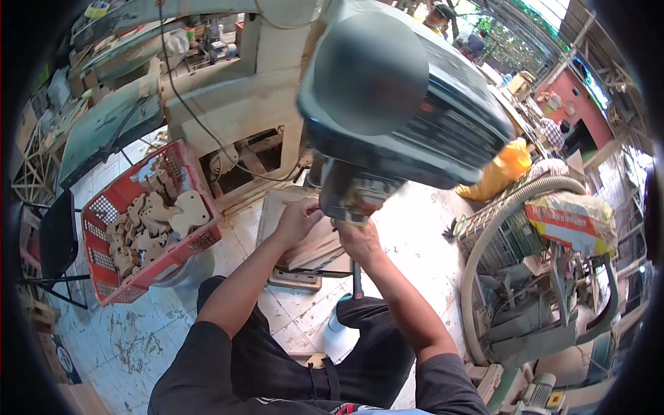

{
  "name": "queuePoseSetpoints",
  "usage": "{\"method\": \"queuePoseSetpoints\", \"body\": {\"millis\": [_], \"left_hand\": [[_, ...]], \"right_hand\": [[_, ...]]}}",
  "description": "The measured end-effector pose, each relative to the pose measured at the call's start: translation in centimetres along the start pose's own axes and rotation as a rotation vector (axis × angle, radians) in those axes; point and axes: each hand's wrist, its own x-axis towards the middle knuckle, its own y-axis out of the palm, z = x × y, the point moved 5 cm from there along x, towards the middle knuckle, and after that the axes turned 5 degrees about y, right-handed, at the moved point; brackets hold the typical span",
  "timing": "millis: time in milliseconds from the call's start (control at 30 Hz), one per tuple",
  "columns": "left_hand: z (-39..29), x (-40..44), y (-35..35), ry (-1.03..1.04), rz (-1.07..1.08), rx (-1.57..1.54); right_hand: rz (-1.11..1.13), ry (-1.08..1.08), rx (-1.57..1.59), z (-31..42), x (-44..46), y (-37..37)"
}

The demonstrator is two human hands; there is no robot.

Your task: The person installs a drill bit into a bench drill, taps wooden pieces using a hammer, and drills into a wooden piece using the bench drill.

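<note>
Straight ahead at twelve o'clock, layered wood (310, 252) lies below the machine's head (401, 153). My left hand (299, 220) is at the wood's eleven, my right hand (360, 240) at its two; my fingers curl, but I cannot tell what they pinch. A red crate (200, 241) of wooden cutouts (149, 225) stands at ten, a hose (472, 290) at two.

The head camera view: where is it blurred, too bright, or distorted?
In the head view, a round, smooth blur covers part of the bulky, dark blue-green machine head; in the same view, the white tiled floor glares beside the bare right hand, and wide-angle distortion bends the scene's sides within dark, rounded edges.
</note>
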Motion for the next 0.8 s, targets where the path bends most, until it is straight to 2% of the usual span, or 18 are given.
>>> {"method": "queuePoseSetpoints", "body": {"millis": [67,167,233,267,300,333,400,467,533,600,667,733,767,800], "left_hand": [[-0.1,-0.2,0.1,-0.025,-0.03,-0.029],[1.4,-0.2,0.3,0.056,-0.042,0.07],[1.9,0.0,0.2,0.12,-0.032,0.192],[2.2,-0.1,0.6,0.164,-0.034,0.301],[2.9,0.0,1.0,0.158,-0.028,0.3],[3.4,0.2,1.2,0.111,-0.021,0.34],[4.5,0.1,0.6,0.034,-0.019,0.395],[2.4,-0.5,0.5,0.111,0.004,0.544],[1.0,-0.7,0.2,0.017,0.195,0.583],[3.0,-1.0,-0.2,-0.014,0.204,0.586],[3.6,-1.5,-0.2,-0.015,0.212,0.583],[3.6,-2.7,-0.1,-0.218,0.237,0.156],[2.6,-3.2,0.0,-0.234,0.25,0.16],[0.9,-3.4,0.2,-0.162,0.25,0.296]], "right_hand": [[-0.052,-0.147,-0.151,1.3,0.4,-1.3],[-0.081,-0.203,-0.272,2.1,-0.7,-2.6],[-0.141,-0.098,-0.22,2.0,-1.9,-2.7],[-0.148,0.029,-0.118,0.7,-2.8,-1.8],[-0.151,0.161,-0.011,-0.5,-3.8,-0.9],[-0.146,0.169,-0.003,-0.7,-4.1,-0.8],[-0.158,0.367,0.105,-2.2,-4.1,-0.1],[-0.06,0.454,0.076,-3.8,-4.3,1.5],[-0.017,0.449,-0.031,-4.4,-4.0,2.1],[0.004,0.504,-0.053,-5.0,-4.0,2.6],[-0.026,0.431,-0.129,-5.4,-3.8,3.3],[-0.064,0.407,-0.156,-5.4,-3.8,3.6],[-0.013,0.391,-0.135,-5.4,-3.7,3.8],[0.036,0.375,-0.111,-5.1,-3.7,4.1]]}}
